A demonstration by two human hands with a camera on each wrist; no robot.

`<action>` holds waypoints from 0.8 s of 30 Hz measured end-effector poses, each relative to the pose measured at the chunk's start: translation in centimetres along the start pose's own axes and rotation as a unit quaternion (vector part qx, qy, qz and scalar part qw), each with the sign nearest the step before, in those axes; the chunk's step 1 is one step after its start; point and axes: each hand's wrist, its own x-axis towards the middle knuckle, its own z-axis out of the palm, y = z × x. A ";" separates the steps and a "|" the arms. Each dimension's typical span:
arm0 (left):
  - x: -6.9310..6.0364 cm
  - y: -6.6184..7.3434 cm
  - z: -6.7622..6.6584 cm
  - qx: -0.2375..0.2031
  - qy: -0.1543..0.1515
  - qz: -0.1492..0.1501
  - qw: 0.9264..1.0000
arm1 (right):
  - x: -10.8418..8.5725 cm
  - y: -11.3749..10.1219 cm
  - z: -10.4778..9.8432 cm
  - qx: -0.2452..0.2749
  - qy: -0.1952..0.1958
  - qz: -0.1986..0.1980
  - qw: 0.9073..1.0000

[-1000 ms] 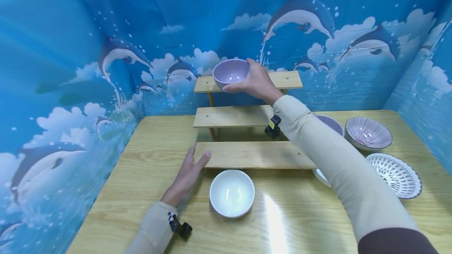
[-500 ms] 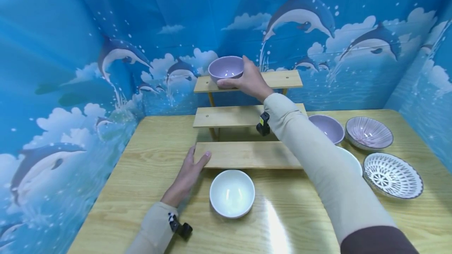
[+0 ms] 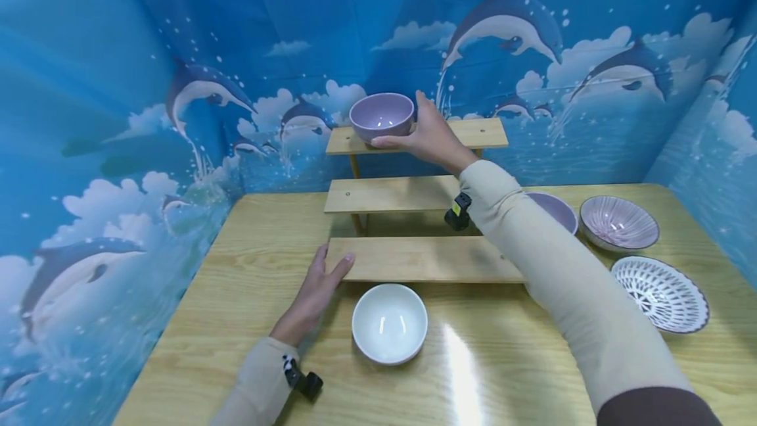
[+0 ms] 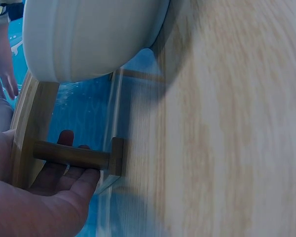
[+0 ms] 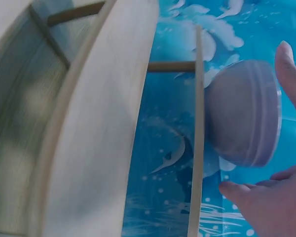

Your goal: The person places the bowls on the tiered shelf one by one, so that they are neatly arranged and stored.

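A purple bowl (image 3: 381, 117) stands upright on the top board of a three-tier wooden shelf (image 3: 387, 196), left of its middle. Beside its right side is my right hand (image 3: 434, 137), thumb and fingers spread; the right wrist view shows a gap between the fingers and the bowl (image 5: 244, 113). My left hand (image 3: 313, 291) grips the left end of the lowest board, thumb on top. In the left wrist view its fingers (image 4: 84, 185) curl beneath the board by a short wooden leg (image 4: 71, 154). In front of the shelf sits a white bowl (image 3: 389, 324).
At the right of the table (image 3: 195, 347) are a second purple bowl (image 3: 552, 209), partly behind the right sleeve, a striped bowl (image 3: 619, 222) and a black-and-white patterned bowl (image 3: 661, 294). A blue dolphin backdrop (image 3: 355, 18) rises behind the shelf.
My right hand has shifted the purple bowl slightly left on the top board, then let go and drawn a little to the right. The left hand stays in place.
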 end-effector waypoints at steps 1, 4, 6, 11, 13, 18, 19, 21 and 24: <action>0.0 0.0 0.0 -0.002 0.000 -0.001 1.000 | -0.4 0.1 -0.2 0.002 0.001 0.000 1.000; -0.2 0.0 0.0 -0.006 -0.001 0.001 1.000 | -1.9 0.5 -0.9 0.010 0.004 -0.001 1.000; -0.3 0.0 0.0 -0.008 -0.003 0.005 1.000 | -3.1 0.8 -1.4 0.017 0.005 -0.006 1.000; -0.3 -0.1 -0.2 -0.010 -0.006 0.009 1.000 | -6.9 1.7 -2.4 0.044 0.006 -0.018 0.999; -0.3 -0.1 -0.3 -0.012 -0.007 0.010 1.000 | -8.6 2.2 -2.7 0.053 0.005 -0.028 0.998; -0.3 -0.1 -0.3 -0.011 -0.006 0.008 1.000 | -13.0 3.5 -2.8 0.078 -0.013 -0.037 0.996; -0.3 -0.1 -0.3 -0.011 -0.006 0.005 1.000 | -13.9 3.8 -2.8 0.083 -0.015 -0.034 0.996; -0.3 -0.1 -0.2 -0.010 -0.004 0.000 1.000 | -15.6 4.5 -2.7 0.094 -0.020 -0.032 0.995; -0.3 0.0 -0.2 -0.007 -0.004 -0.006 1.000 | -17.9 5.5 -2.2 0.114 -0.015 -0.036 0.993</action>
